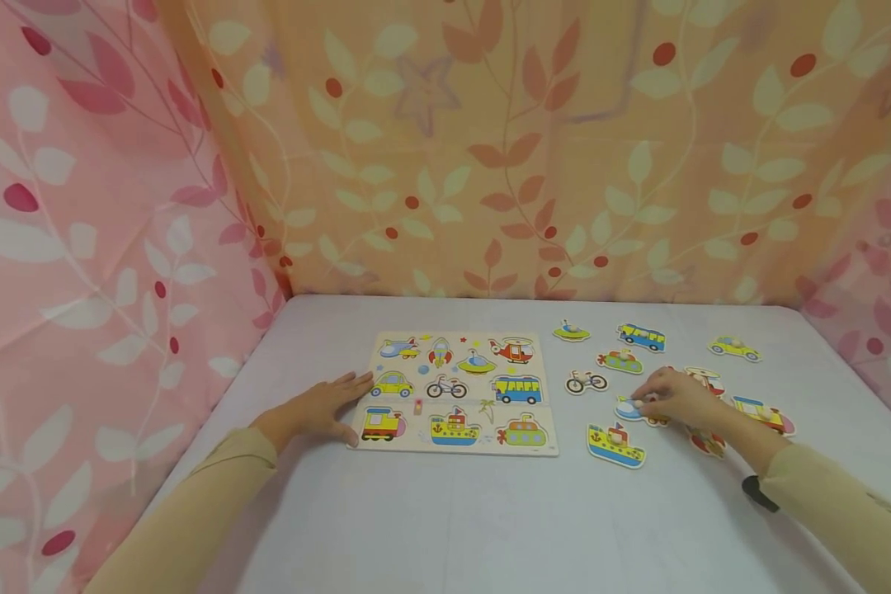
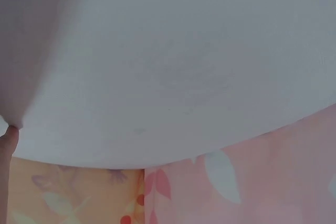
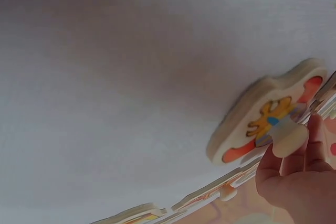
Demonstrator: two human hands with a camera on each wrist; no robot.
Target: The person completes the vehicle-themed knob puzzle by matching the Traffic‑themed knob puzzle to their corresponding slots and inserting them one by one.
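My left hand (image 1: 319, 410) lies along the left edge of a wooden puzzle board (image 1: 408, 399) printed with vehicles, its fingers extended and the fingertips on the rim. In the left wrist view only one finger (image 2: 7, 148) shows. My right hand (image 1: 671, 398) pinches the airplane puzzle piece (image 1: 627, 409) among the loose pieces, thumb and fingers at its knob. Below that wrist lies the rocket piece (image 1: 707, 443), partly covered by the forearm. In the right wrist view the rocket piece (image 3: 273, 114) with its knob stands in front of the right hand's curled fingers (image 3: 270, 166).
Around the right hand lie the ship piece (image 1: 615, 445), bicycle piece (image 1: 586, 381), submarine piece (image 1: 619, 360), helicopter piece (image 1: 705, 379) and train piece (image 1: 763, 414). Farther back are the UFO piece (image 1: 571, 332), bus piece (image 1: 642, 337) and car piece (image 1: 735, 348). Patterned curtains (image 1: 490, 165) enclose the white table (image 1: 445, 520).
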